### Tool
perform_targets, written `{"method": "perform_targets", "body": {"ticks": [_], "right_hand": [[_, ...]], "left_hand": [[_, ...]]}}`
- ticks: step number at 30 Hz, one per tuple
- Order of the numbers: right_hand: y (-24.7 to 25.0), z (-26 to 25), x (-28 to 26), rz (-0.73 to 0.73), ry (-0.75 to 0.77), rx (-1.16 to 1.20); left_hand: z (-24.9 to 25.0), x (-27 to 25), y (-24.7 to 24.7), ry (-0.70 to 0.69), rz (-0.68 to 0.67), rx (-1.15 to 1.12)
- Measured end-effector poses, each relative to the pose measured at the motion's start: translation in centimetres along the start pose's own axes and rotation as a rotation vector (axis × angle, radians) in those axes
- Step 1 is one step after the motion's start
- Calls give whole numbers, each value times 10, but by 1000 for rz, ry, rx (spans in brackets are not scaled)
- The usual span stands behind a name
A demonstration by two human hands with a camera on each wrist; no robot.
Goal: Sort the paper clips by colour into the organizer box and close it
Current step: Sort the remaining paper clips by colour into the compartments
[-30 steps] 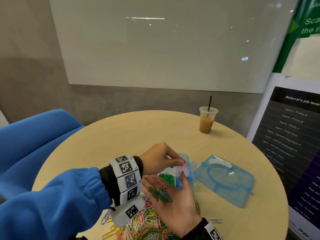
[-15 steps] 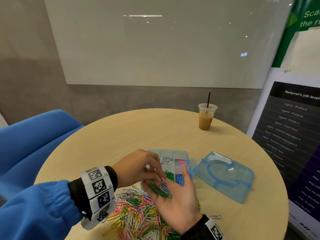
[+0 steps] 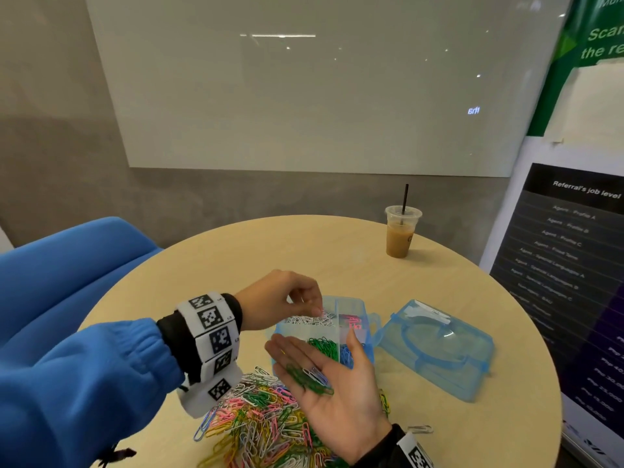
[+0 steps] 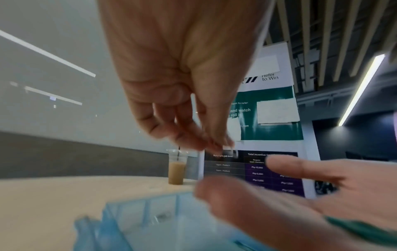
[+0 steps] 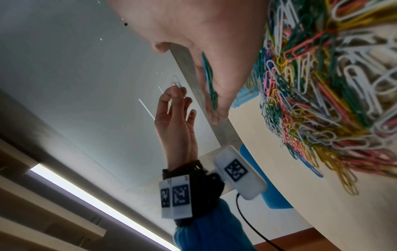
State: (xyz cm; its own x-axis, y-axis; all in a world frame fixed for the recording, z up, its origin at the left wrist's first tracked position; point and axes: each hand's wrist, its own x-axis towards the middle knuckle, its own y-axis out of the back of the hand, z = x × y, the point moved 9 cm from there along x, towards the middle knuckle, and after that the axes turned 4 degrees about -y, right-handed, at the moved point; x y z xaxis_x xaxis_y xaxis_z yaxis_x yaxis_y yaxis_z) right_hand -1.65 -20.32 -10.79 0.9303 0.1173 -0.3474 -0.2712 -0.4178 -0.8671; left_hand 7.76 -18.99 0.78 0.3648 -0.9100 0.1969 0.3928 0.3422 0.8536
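The blue translucent organizer box (image 3: 354, 302) stands open on the round table, with white (image 3: 309, 320), pink (image 3: 351, 322), green (image 3: 324, 347) and blue clips (image 3: 346, 356) each in their own compartment. My left hand (image 3: 315, 310) hovers over the white compartment and pinches a white paper clip (image 5: 176, 81) between its fingertips. My right hand (image 3: 341, 403) lies palm up in front of the box, fingers straight, carrying several green clips (image 3: 305, 383) and a pale blue one (image 3: 317, 374). A mixed pile of coloured clips (image 3: 266, 420) lies near the table's front edge, partly under both hands.
The box's blue lid (image 3: 435, 349) lies flat to the right of the box. A single silver clip (image 3: 420, 428) lies by my right wrist. An iced coffee cup with a straw (image 3: 400, 238) stands at the back right. A blue chair (image 3: 67, 265) is at left, a sign board (image 3: 567, 265) at right.
My left hand went from over the pink compartment down to my right palm, pinched a white clip there, and now holds it over the white compartment. The right palm has stayed in place.
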Motion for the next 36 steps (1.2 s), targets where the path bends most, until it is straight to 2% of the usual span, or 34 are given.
{"method": "perform_targets", "body": {"ticks": [4, 7, 9, 13, 18, 23, 26, 30, 32, 36], "right_hand": [[3, 0, 3, 3, -10, 6], [3, 1, 5, 4, -17, 7], [3, 4, 7, 2, -29, -6], [3, 3, 7, 15, -38, -25], [3, 3, 9, 18, -51, -18], [4, 3, 12, 20, -58, -34], [5, 2, 11, 27, -53, -13], [6, 1, 10, 33, -43, -23], [6, 1, 9, 30, -42, -23], [4, 1, 6, 23, -39, -7]], "left_hand": [[-26, 6, -4, 143, -164, 126], [-35, 0, -13, 177, -248, 198], [-39, 1, -11, 189, -198, 229], [-54, 19, 8, 226, -4, 230], [-75, 34, -8, 305, -182, 99], [-62, 54, -10, 269, -165, 2], [-55, 62, -16, 334, -178, -127], [-56, 61, -5, 411, -47, -315], [-51, 50, -5, 413, -103, -380], [-43, 20, -8, 346, -268, -194]]}}
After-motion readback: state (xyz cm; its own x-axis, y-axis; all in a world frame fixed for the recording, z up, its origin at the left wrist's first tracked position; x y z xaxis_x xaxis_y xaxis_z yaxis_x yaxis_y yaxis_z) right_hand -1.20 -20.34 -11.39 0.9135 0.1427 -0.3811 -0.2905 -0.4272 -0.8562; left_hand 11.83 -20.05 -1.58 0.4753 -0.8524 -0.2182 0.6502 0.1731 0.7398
